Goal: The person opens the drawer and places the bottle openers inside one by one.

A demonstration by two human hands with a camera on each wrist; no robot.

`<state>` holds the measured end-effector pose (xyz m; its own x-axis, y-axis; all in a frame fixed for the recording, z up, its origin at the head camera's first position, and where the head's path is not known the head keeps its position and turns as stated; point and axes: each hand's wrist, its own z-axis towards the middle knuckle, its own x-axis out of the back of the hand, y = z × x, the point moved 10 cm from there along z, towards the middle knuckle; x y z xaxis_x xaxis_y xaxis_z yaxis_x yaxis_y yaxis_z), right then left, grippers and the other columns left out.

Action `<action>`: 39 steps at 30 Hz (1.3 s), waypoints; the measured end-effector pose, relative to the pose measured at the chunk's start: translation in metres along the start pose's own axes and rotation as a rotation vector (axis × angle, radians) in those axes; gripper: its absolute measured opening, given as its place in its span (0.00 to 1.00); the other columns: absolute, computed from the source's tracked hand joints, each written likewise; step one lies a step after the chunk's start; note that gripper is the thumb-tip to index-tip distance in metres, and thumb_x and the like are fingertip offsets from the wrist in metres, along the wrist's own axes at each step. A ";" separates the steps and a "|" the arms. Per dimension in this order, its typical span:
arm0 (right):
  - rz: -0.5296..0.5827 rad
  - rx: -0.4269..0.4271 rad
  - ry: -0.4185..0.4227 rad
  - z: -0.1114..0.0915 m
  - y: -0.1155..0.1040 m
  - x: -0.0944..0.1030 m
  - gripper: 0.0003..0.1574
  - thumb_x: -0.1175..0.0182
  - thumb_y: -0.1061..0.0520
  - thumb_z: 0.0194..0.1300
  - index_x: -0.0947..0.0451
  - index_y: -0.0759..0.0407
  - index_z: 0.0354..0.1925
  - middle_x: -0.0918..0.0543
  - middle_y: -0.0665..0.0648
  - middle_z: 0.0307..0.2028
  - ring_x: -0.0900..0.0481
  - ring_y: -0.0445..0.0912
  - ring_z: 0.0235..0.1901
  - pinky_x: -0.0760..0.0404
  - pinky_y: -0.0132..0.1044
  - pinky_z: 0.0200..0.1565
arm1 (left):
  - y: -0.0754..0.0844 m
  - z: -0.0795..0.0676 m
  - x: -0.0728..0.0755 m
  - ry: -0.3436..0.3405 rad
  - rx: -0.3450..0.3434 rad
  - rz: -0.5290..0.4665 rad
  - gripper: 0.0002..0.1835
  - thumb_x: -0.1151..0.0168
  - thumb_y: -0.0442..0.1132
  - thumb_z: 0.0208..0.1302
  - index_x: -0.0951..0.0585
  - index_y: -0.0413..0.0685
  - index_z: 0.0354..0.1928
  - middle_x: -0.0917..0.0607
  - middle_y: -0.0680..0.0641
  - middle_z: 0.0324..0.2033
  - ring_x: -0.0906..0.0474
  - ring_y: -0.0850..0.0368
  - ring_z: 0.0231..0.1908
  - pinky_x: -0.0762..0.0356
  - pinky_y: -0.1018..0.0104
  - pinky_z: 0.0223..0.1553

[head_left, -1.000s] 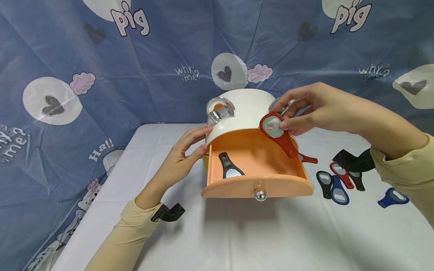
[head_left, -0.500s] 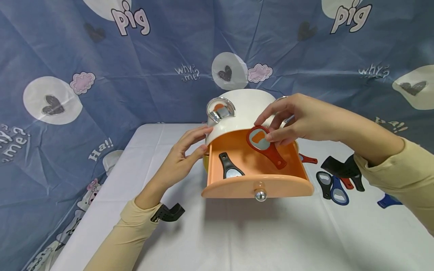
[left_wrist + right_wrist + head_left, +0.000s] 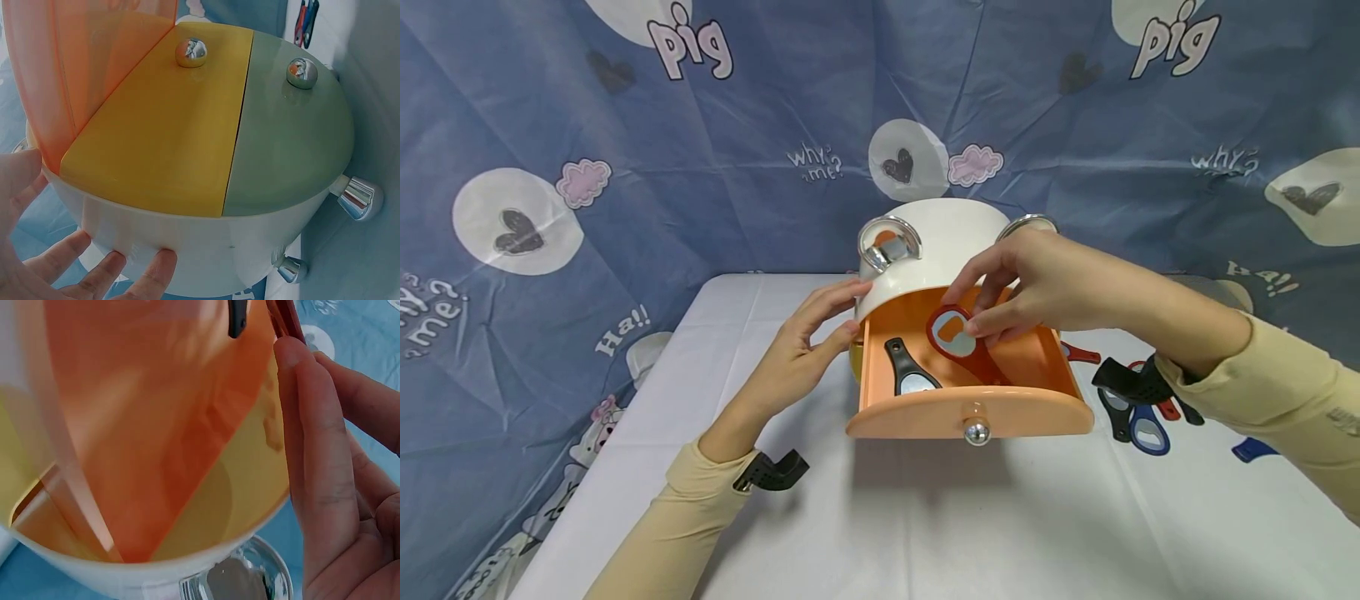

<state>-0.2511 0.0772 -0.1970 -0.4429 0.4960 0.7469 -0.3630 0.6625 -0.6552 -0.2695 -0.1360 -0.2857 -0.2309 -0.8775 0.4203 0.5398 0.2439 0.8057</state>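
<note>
My right hand [image 3: 1026,279] pinches a red bottle opener [image 3: 964,346] by its round metal-lined head, over the pulled-out orange drawer [image 3: 970,412]. The opener's handle points down into the drawer. A black bottle opener [image 3: 910,364] lies in the drawer's left part. The drawer belongs to a rounded white cabinet [image 3: 947,242], whose shut yellow [image 3: 162,131] and green [image 3: 287,137] drawers show in the left wrist view. My left hand [image 3: 808,337] rests spread fingers against the cabinet's left side, thumb near the drawer's edge. In the right wrist view only a sliver of the red opener [image 3: 286,319] shows.
Right of the cabinet, several bottle openers lie on the white tablecloth [image 3: 940,533]: a blue one [image 3: 1148,432], a black one [image 3: 1116,412], a red one [image 3: 1081,353], others partly hidden by my right wrist. Chrome rings [image 3: 889,242] stand on the cabinet. A blue printed curtain [image 3: 737,108] hangs behind.
My right hand has moved left and down with the red bottle opener, from above the drawer's right side to low over its middle. My left hand has stayed in place.
</note>
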 end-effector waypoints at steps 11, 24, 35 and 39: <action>-0.048 -0.058 -0.025 0.006 -0.002 -0.017 0.21 0.22 0.61 0.65 0.11 0.61 0.56 0.06 0.58 0.37 0.06 0.46 0.38 0.06 0.39 0.40 | -0.003 0.000 0.001 -0.001 -0.003 0.004 0.26 0.40 0.38 0.82 0.25 0.61 0.77 0.31 0.54 0.79 0.29 0.55 0.76 0.16 0.57 0.66; -0.082 -0.019 -0.059 0.011 -0.006 -0.032 0.14 0.24 0.63 0.66 0.11 0.63 0.50 0.06 0.59 0.35 0.06 0.45 0.34 0.07 0.37 0.38 | -0.003 0.000 0.000 -0.002 0.001 -0.017 0.26 0.40 0.37 0.82 0.25 0.60 0.77 0.31 0.55 0.79 0.30 0.54 0.77 0.14 0.63 0.63; -0.047 -0.057 -0.068 0.003 -0.001 -0.027 0.16 0.25 0.63 0.67 0.11 0.63 0.53 0.06 0.60 0.38 0.06 0.46 0.37 0.06 0.38 0.40 | -0.002 0.000 -0.001 0.000 0.002 -0.017 0.26 0.40 0.37 0.82 0.25 0.59 0.77 0.32 0.53 0.79 0.30 0.54 0.77 0.13 0.59 0.63; -0.021 -0.056 -0.077 -0.002 -0.001 -0.023 0.18 0.25 0.60 0.68 0.12 0.63 0.55 0.06 0.61 0.41 0.05 0.49 0.36 0.06 0.39 0.39 | -0.002 0.000 -0.001 -0.001 -0.003 -0.014 0.26 0.40 0.37 0.82 0.25 0.59 0.77 0.32 0.53 0.79 0.30 0.53 0.77 0.13 0.60 0.63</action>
<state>-0.2389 0.0657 -0.2135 -0.4978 0.4387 0.7481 -0.3274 0.7037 -0.6305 -0.2700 -0.1352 -0.2876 -0.2392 -0.8803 0.4098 0.5390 0.2306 0.8101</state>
